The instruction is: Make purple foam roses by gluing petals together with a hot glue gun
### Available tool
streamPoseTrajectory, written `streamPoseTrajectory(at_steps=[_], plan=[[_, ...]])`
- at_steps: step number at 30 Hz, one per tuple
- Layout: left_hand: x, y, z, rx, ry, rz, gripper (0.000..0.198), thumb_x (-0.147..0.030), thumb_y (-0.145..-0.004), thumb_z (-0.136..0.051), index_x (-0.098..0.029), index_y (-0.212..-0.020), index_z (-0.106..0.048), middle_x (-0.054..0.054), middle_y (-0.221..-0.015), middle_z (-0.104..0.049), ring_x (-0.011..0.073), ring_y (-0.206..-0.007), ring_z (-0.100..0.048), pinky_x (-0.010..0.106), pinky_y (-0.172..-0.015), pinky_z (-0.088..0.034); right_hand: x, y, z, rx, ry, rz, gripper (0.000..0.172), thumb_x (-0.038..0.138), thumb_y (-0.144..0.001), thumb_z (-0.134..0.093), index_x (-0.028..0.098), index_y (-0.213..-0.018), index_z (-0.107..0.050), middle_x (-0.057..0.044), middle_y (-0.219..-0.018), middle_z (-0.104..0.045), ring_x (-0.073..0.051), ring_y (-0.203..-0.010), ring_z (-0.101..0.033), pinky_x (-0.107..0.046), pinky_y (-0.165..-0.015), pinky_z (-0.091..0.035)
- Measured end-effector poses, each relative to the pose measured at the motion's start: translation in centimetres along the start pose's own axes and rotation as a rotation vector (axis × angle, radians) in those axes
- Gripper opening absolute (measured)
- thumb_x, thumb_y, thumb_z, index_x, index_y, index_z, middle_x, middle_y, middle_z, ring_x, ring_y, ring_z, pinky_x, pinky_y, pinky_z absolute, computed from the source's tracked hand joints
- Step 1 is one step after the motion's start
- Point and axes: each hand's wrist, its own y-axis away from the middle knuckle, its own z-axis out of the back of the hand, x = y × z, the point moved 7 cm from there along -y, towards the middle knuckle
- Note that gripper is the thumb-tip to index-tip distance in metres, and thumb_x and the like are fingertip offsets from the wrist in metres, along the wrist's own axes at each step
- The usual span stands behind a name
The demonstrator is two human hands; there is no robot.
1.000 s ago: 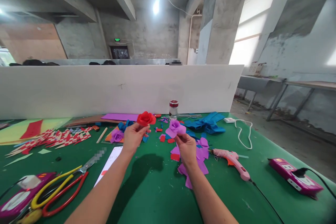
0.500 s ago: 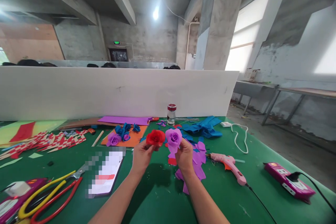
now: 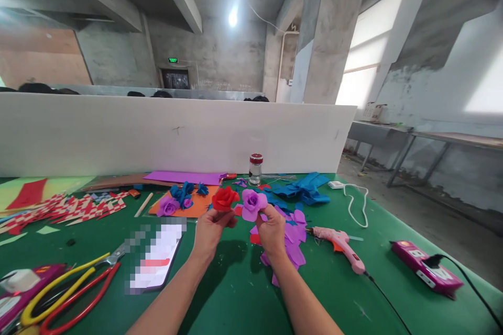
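Pinched in the fingers of my left hand (image 3: 209,233) is a red paper rose (image 3: 225,199), held upright from below. My right hand (image 3: 272,230) grips a purple paper rose (image 3: 252,204) beside it, its open face toward me. Both flowers are raised above the green table (image 3: 236,298), nearly side by side. Loose purple paper petals (image 3: 293,241) lie under and beyond my right hand. Left of my left hand, more purple flowers (image 3: 168,206) and dark blue ones (image 3: 184,192) rest on an orange sheet (image 3: 157,210).
A pink glue gun (image 3: 341,243) with a cord lies at right, near a magenta power strip (image 3: 426,268). On the left are scissors (image 3: 78,288), a phone (image 3: 159,256) and checkered paper strips (image 3: 78,209). A lidded jar (image 3: 255,170) stands before a white partition (image 3: 176,136).
Both hands have shifted slightly left with their roses. The red rose now shows more from its side, and the purple one has turned more toward me.
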Motion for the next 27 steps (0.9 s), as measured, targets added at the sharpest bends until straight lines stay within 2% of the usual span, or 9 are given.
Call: streamPoseTrajectory(at_steps=[6,12,18,23,27], plan=[[-0.9,0.3,0.1,-0.002,-0.081,-0.050,0.020,-0.033,-0.061,-0.077,-0.017,-0.071,-0.073,0.001,-0.055,-0.068,0.0144,-0.053,-0.060,0.026,-0.060,-0.051,0.8,0.1,0.0,0.015,0.073,0.073,0.019,0.014,-0.078,-0.052,0.020,-0.076,-0.070,-0.003,-0.076,-0.064,-0.017,-0.072,-0.055,-0.026,-0.066,-0.040],[-0.9,0.2,0.4,-0.004,-0.117,-0.060,0.019,-0.036,-0.062,-0.076,-0.018,-0.067,-0.072,0.001,-0.055,-0.068,0.0157,-0.054,-0.062,0.026,-0.060,-0.050,1.5,0.2,0.0,0.021,0.068,0.118,0.020,0.013,-0.078,-0.051,0.020,-0.075,-0.070,-0.002,-0.075,-0.062,-0.017,-0.073,-0.054,-0.025,-0.065,-0.040],[-0.2,0.0,0.6,-0.017,-0.109,-0.052,0.025,-0.037,-0.061,-0.077,-0.016,-0.074,-0.074,0.003,-0.059,-0.071,0.0185,-0.056,-0.065,0.031,-0.064,-0.052,0.8,0.1,-0.1,0.014,0.045,0.068,0.019,0.011,-0.074,-0.050,0.019,-0.071,-0.068,-0.002,-0.071,-0.060,-0.016,-0.069,-0.053,-0.024,-0.062,-0.039],[0.0,0.0,0.7,-0.004,-0.131,-0.081,0.023,-0.036,-0.061,-0.078,-0.016,-0.071,-0.072,0.003,-0.058,-0.070,0.0180,-0.056,-0.064,0.029,-0.063,-0.051,0.5,0.2,-0.4,0.028,-0.009,0.037,0.019,0.013,-0.074,-0.052,0.019,-0.075,-0.071,-0.003,-0.075,-0.064,-0.017,-0.072,-0.057,-0.026,-0.065,-0.042],[0.0,0.1,0.4,0.005,-0.085,-0.039,0.022,-0.035,-0.060,-0.077,-0.016,-0.067,-0.071,0.002,-0.054,-0.068,0.0163,-0.051,-0.062,0.028,-0.057,-0.051,0.3,0.3,-0.5,0.037,-0.070,-0.077,0.014,0.022,-0.076,-0.059,0.018,-0.077,-0.073,-0.003,-0.073,-0.069,-0.018,-0.069,-0.059,-0.027,-0.065,-0.043]])
